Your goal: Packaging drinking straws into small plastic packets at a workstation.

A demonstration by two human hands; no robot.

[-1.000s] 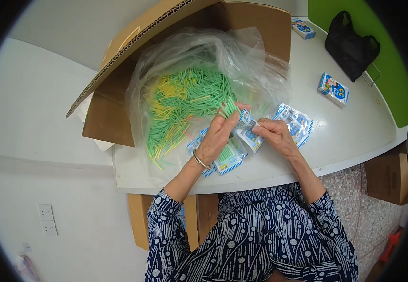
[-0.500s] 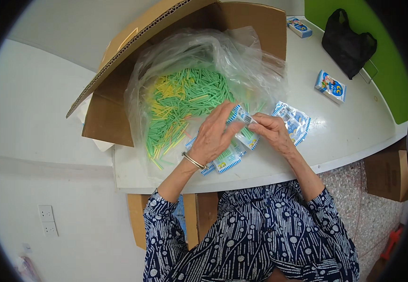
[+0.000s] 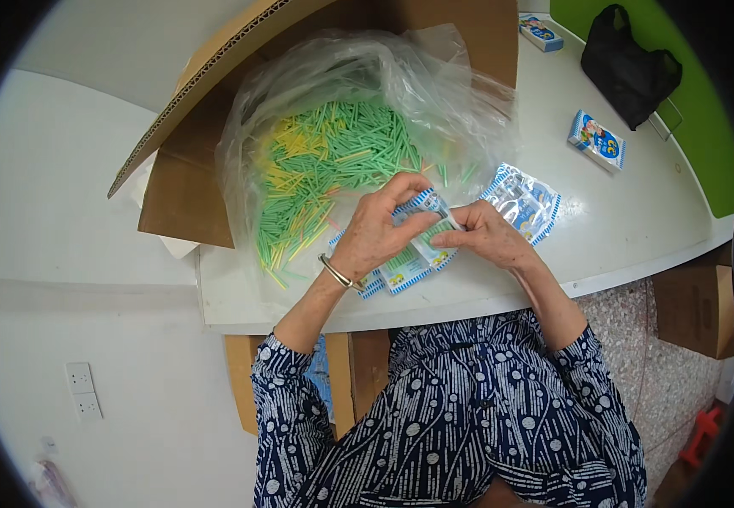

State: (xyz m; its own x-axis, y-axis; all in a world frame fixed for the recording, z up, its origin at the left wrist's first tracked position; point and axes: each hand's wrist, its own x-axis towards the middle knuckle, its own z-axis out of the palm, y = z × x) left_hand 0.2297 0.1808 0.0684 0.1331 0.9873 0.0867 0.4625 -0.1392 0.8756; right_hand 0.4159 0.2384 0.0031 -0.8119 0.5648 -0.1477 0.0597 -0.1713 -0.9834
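left hand (image 3: 373,230) + right hand (image 3: 497,240) pinch pouch (image 3: 436,206), likely steadying it. green sticks (image 3: 362,142) lie beyond grip, presumably for reach.

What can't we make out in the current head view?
In the head view:
Some fingertips of the left hand: behind the held packet.
Lower packets: partly covered by that hand.
Cardboard box top: cut off by upper edge.
Black bag contents: hidden by its sides.

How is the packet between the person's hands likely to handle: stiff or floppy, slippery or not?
The packet is probably floppy toward its striped top, where the film looks thin. Green sticks showing lower down may stiffen that part. Its glossy surface could be slightly slippery.
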